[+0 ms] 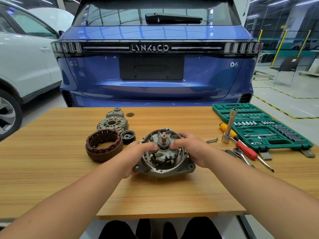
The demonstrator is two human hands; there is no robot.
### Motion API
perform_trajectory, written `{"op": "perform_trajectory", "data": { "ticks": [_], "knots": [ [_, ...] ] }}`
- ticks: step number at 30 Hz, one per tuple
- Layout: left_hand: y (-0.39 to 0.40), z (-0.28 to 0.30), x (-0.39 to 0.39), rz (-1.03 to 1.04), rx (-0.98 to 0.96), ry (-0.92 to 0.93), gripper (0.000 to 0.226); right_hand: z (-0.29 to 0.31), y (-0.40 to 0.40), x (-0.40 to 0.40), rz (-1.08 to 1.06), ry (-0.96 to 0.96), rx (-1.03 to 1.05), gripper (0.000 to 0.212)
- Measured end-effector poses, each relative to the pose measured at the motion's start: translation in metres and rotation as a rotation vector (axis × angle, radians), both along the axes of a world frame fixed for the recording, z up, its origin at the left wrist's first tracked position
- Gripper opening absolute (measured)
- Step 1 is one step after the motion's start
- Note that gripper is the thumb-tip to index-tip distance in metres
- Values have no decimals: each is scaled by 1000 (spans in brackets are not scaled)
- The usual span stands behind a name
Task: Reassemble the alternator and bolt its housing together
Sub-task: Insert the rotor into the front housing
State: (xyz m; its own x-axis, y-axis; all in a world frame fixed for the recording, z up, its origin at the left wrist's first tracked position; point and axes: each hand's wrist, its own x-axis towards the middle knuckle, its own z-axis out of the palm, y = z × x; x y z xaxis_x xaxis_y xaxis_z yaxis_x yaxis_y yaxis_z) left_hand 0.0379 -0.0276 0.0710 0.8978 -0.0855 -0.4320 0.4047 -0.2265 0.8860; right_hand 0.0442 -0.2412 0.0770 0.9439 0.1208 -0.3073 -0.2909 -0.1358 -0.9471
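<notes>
The left hand (136,150) and the right hand (191,149) both hold the rotor (164,144) with curled fingers, at the centre of the frame, where it sits inside the rear housing (162,168) on the wooden table (69,161). To seat it well, I think the shaft should stay vertical and be pressed down evenly, without force. The stator (103,145) lies just left, the front housing (113,123) and the pulley (128,136) behind it. The bolts (212,140) wait at the right.
</notes>
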Motion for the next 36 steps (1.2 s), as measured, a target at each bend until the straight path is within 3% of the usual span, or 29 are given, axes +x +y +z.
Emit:
{"op": "perform_trajectory", "data": {
  "ticks": [7,10,13,19,23,29,36],
  "knots": [
    [4,-9,4,-64,11,-87,98,-9,-2,3,15,-33,-27,87],
    [7,-11,8,-110,38,-139,110,-13,-5,3,39,-41,-33,92],
    [8,-13,10,-125,42,-163,118,-15,-7,2,53,-62,-26,83],
    [10,-13,14,-175,36,-148,88,-15,-10,2,119,-46,-25,72],
    [9,-15,14,-181,-7,-152,83,-14,-9,0,164,-21,-14,61],
    [9,-17,13,-151,-30,-138,86,-17,-9,-1,125,-7,-65,66],
    [4,-22,-3,-69,-121,-210,65,-42,14,-12,-94,-228,55,49]
  ]
}}
